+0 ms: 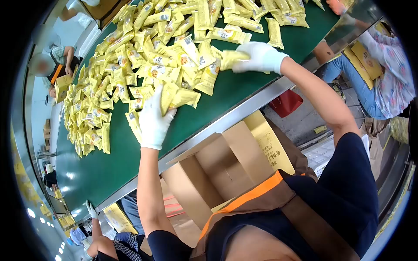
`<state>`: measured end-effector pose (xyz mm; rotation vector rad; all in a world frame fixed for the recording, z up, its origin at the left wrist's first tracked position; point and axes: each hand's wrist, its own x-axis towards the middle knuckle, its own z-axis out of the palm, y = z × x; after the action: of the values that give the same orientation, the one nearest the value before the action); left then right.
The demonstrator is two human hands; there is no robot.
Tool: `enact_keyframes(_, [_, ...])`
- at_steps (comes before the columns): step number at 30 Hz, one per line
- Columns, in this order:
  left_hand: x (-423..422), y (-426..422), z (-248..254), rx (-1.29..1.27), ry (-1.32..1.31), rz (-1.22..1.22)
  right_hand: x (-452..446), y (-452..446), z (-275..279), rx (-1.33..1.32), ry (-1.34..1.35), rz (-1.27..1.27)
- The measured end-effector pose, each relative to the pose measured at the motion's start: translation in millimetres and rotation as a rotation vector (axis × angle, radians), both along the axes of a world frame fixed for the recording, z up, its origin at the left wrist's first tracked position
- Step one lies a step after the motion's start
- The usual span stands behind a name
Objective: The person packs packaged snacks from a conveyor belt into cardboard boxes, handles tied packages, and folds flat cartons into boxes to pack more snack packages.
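Many small yellow snack packets [159, 71] lie heaped on a green conveyor belt [187, 122]. My left hand [153, 121], in a white glove, is at the near edge of the heap. Its thumb and fingers close around a yellow packet [168, 96], and another packet [134, 125] lies against its outer side. Further right, my right hand [263, 58], also gloved in white, grips a yellow packet [234, 59] by one end, just above the belt. That packet is slightly blurred, and the fingertips behind it are partly hidden.
An open cardboard box [220, 167] stands below the belt's metal edge [222, 124], close to my body. Beside it is a yellow printed carton flap [270, 145]. A red bag [286, 103] is under the belt. Co-workers are at right, far left and lower left.
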<state>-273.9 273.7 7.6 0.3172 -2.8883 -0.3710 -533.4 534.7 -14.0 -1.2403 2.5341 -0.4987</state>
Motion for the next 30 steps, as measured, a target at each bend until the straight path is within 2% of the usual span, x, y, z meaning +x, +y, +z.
enact_keyframes(2, [17, 1, 2, -0.012, -0.091, 0.037, -10, 2, -17, -0.158, -0.133, -0.233])
enact_keyframes(3, [24, 0, 5, -0.02, -0.133, 0.05, -15, 2, -28, 0.111, 0.184, 0.0])
enact_keyframes(4, [30, -3, 12, 0.034, -0.226, 0.078, -1, 4, -15, 0.089, 0.189, 0.064])
enact_keyframes(5, [37, -9, 16, 0.25, -0.291, 0.128, 22, 7, -1, 0.069, 0.193, 0.126])
enact_keyframes(6, [44, -19, 21, 0.394, -0.348, 0.086, 40, 8, -3, 0.003, 0.163, -0.017])
enact_keyframes(7, [50, -25, 25, 0.544, -0.407, 0.049, 51, 14, -4, -0.005, 0.291, 0.043])
enact_keyframes(8, [49, -24, 33, 0.475, -0.538, 0.052, 57, 18, 0, 0.052, 0.271, 0.054])
enact_keyframes(9, [52, -26, 24, 0.46, -0.438, 0.068, 58, 20, 7, 0.106, 0.254, 0.074])
enact_keyframes(11, [61, -31, 3, 0.417, -0.237, 0.107, 54, 32, 11, -0.023, 0.385, 0.178])
enact_keyframes(12, [72, -21, -5, 0.335, -0.168, 0.115, 46, 45, 0, -0.178, 0.441, 0.176])
enact_keyframes(13, [80, -21, -17, 0.309, -0.092, 0.084, 39, 50, -13, -0.059, 0.378, 0.129])
enact_keyframes(15, [79, -2, -8, 0.042, -0.126, 0.093, 22, 47, -8, -0.027, 0.206, 0.193])
enact_keyframes(16, [79, 1, -10, -0.028, -0.137, 0.053, 22, 34, 7, -0.003, 0.141, 0.288])
enact_keyframes(17, [79, 3, -13, -0.085, -0.085, 0.028, 26, 19, 18, -0.086, 0.082, 0.414])
enact_keyframes(19, [76, 8, -7, -0.054, -0.126, 0.054, 29, -18, 28, -0.204, 0.155, 0.63])
enact_keyframes(21, [76, 5, -4, -0.062, -0.156, 0.075, 19, -52, 17, -0.161, 0.313, 0.692])
enact_keyframes(23, [77, 1, 2, -0.108, -0.175, 0.064, 20, -71, 24, 0.075, 0.236, 0.681])
enact_keyframes(25, [78, -4, 4, -0.043, -0.209, 0.08, 29, -74, 41, 0.272, 0.198, 0.656])
enact_keyframes(27, [82, -4, -5, -0.015, -0.233, 0.081, 34, -57, 27, 0.114, 0.11, 0.682])
enact_keyframes(29, [84, 0, -9, -0.083, -0.181, 0.043, 38, -38, 4, -0.135, 0.27, 0.693])
enact_keyframes(30, [85, 3, -11, -0.076, -0.158, 0.062, 43, -35, 9, -0.08, 0.253, 0.68])
